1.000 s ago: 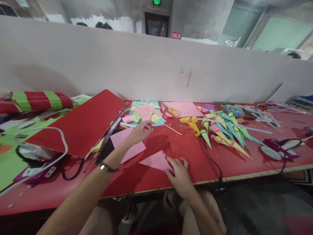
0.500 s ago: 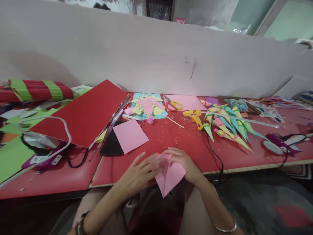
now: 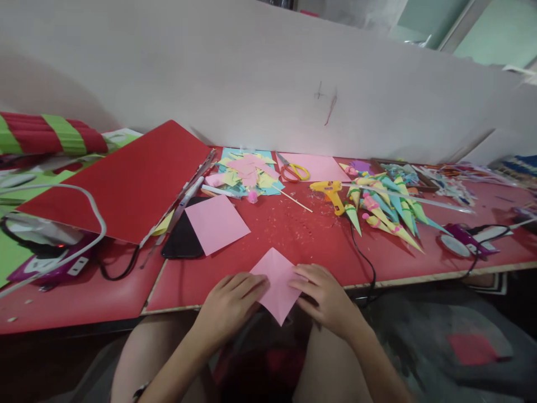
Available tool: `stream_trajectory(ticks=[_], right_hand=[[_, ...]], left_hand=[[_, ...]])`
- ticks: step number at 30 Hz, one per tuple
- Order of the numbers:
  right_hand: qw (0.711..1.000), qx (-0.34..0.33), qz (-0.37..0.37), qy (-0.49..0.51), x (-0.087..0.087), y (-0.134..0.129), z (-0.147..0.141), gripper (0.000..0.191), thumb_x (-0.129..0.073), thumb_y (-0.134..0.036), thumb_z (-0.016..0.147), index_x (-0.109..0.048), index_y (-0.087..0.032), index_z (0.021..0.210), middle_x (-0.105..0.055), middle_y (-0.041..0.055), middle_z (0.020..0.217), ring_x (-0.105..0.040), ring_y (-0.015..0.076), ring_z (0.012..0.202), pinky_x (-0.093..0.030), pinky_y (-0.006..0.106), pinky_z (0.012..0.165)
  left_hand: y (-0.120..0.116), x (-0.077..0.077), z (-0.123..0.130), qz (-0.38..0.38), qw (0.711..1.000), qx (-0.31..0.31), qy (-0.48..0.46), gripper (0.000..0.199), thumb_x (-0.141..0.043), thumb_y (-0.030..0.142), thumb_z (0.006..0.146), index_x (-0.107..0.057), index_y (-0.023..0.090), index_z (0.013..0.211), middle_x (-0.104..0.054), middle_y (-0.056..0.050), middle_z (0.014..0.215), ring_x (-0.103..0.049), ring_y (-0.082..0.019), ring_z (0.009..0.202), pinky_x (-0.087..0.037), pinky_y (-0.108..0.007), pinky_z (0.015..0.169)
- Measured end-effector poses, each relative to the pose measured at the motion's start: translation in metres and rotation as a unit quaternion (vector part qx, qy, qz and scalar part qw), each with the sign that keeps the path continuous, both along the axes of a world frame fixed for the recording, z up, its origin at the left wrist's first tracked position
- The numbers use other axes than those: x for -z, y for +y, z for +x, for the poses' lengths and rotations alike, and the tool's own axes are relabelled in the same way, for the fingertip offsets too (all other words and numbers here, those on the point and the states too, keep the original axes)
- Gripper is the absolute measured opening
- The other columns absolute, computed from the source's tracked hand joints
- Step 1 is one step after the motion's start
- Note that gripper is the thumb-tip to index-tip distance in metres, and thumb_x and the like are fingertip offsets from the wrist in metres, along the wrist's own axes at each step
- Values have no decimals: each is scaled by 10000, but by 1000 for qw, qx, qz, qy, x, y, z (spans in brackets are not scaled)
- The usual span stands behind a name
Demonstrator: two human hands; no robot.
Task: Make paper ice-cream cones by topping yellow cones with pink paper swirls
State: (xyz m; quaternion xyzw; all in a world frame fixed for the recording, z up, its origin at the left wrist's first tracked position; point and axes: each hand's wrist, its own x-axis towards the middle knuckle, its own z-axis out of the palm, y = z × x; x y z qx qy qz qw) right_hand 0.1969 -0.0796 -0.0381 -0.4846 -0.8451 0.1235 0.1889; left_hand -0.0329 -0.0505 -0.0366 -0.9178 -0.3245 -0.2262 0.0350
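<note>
A square of pink paper [image 3: 277,288] lies like a diamond at the front edge of the red table, its near corner jutting past the edge. Crease lines run through its middle. My left hand [image 3: 235,302] grips its left corner, fingers together on top and the thumb hidden. At the right corner, my right hand [image 3: 325,294] holds the paper, fingertips on its upper face. Another pink paper square [image 3: 218,224] rests partly over a black phone [image 3: 178,238], up and to the left.
A yellow glue gun [image 3: 329,194] with a trailing cord lies beside a pile of paper cones [image 3: 390,207]. Scissors [image 3: 293,169], paper scraps [image 3: 247,173] and a thin stick [image 3: 296,200] sit farther back. Red card [image 3: 126,179] and a purple power strip [image 3: 54,260] are left.
The pink paper, earlier bent up between my hands, is now opened out nearly flat. My hands have moved apart to its two side corners. The view has shifted slightly.
</note>
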Motion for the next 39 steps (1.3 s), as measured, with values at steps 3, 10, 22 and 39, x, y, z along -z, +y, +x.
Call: stream_trajectory(ticks=[3, 10, 22, 39], right_hand=[[999, 11, -3, 32, -1, 7, -6, 197, -484, -241, 844, -648, -231, 953, -621, 50, 1069, -523, 183, 999, -394, 340, 870], [996, 57, -14, 60, -4, 25, -19, 294, -411, -267, 887, -612, -182, 690, -589, 28, 784, -510, 141, 752, -386, 260, 696], [978, 197, 34, -57, 6, 34, -35, 260, -488, -291, 849, -541, -190, 615, -565, 7, 650, -484, 155, 651, -286, 266, 596], [968, 220, 31, -117, 5, 36, -41, 238, -449, -253, 870, -547, -196, 661, -617, 18, 659, -538, 184, 681, -264, 300, 615]], left_hand=[[1, 0, -2, -58, 997, -42, -24, 269, -389, 216, 879, -650, 185, 936, -705, -28, 891, -617, -157, 752, -480, -292, 671], [7, 7, -3, -93, 988, -111, -50, 323, -402, 302, 876, -653, 184, 711, -663, -29, 731, -588, -156, 679, -455, -289, 622], [13, 6, 0, -160, 968, -181, -65, 328, -382, 327, 877, -589, 177, 673, -623, -26, 664, -575, -150, 625, -430, -253, 579], [15, -5, 9, -153, 957, -246, 38, 299, -379, 331, 877, -494, 190, 640, -586, 3, 586, -514, -129, 505, -326, -233, 483]])
